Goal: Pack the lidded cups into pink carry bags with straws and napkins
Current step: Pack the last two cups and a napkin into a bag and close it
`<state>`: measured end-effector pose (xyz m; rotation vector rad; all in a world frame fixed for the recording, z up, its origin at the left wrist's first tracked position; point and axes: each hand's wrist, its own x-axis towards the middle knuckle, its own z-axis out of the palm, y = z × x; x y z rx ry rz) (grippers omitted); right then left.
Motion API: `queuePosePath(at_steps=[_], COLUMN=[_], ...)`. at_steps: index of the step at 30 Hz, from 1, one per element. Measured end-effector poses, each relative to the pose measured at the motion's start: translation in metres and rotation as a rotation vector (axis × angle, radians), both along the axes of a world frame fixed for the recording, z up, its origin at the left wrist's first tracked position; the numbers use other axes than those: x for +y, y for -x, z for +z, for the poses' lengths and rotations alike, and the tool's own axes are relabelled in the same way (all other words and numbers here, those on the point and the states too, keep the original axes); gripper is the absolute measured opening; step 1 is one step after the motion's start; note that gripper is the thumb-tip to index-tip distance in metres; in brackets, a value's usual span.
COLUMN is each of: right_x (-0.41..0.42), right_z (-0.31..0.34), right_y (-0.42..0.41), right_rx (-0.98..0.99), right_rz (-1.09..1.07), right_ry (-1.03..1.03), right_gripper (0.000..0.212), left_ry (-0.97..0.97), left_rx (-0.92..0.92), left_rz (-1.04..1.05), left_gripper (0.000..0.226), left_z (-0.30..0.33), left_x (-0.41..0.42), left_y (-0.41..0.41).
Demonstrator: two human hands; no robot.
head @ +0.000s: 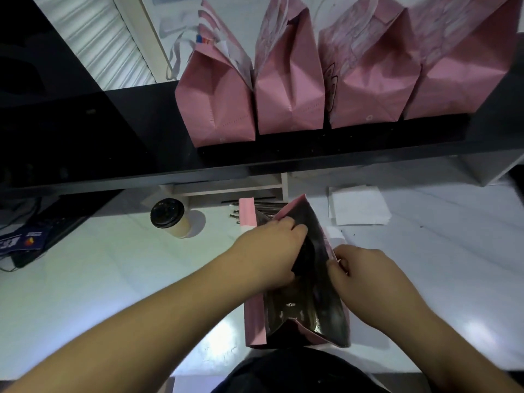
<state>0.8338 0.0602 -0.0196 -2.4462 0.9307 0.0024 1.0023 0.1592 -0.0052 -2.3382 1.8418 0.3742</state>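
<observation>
Right now both hands work at the open pink carry bag (256, 321) on the white tabletop (113, 279): the left hand (269, 251) has its grip curled into the mouth, the right hand (365, 273) pinches the rim. Left of the bag stands a lidded cup (170, 218); behind it, straws (255, 209) and napkins (357, 205).

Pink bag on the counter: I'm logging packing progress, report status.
Left hand and right hand grip the open pink bag at its mouth. Lidded cup stands apart on the counter, not yet packed. Nothing in the way.
</observation>
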Motion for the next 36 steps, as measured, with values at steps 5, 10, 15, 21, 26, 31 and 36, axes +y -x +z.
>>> queuePosePath(at_steps=[5, 10, 15, 21, 26, 31, 36], right_x=[-0.002, -0.005, -0.003, 0.0, 0.005, 0.008, 0.011], right_z=[-0.003, -0.008, -0.01, -0.008, -0.01, -0.011, -0.009], right_y=[0.005, 0.009, 0.009, 0.008, 0.008, 0.005, 0.002], right_rx=[0.001, -0.019, -0.049, -0.039, -0.039, -0.038, -0.056], right_rz=[-0.012, -0.023, -0.029, -0.019, -0.024, -0.039, -0.073], right_ry=[0.009, -0.002, -0.003, -0.011, -0.021, -0.022, 0.008], right_gripper=[0.033, 0.032, 0.034, 0.03, 0.032, 0.033, 0.033], left_ry=[-0.116, -0.126, -0.085, -0.185, -0.254, -0.267, -0.178], left_rx=[-0.004, -0.028, -0.054, -0.028, 0.044, 0.075, 0.208], left_rz=[0.065, 0.06, 0.071, 0.056, 0.106, 0.117, 0.13], left_gripper=[0.081, 0.082, 0.073, 0.076, 0.087, 0.097, 0.072], left_z=[-0.025, -0.042, -0.049, -0.066, -0.074, -0.071, -0.035], left_x=[-0.017, -0.017, -0.022, -0.022, -0.031, -0.029, -0.026], left_y=[-0.002, -0.001, -0.002, -0.001, -0.005, -0.011, -0.005])
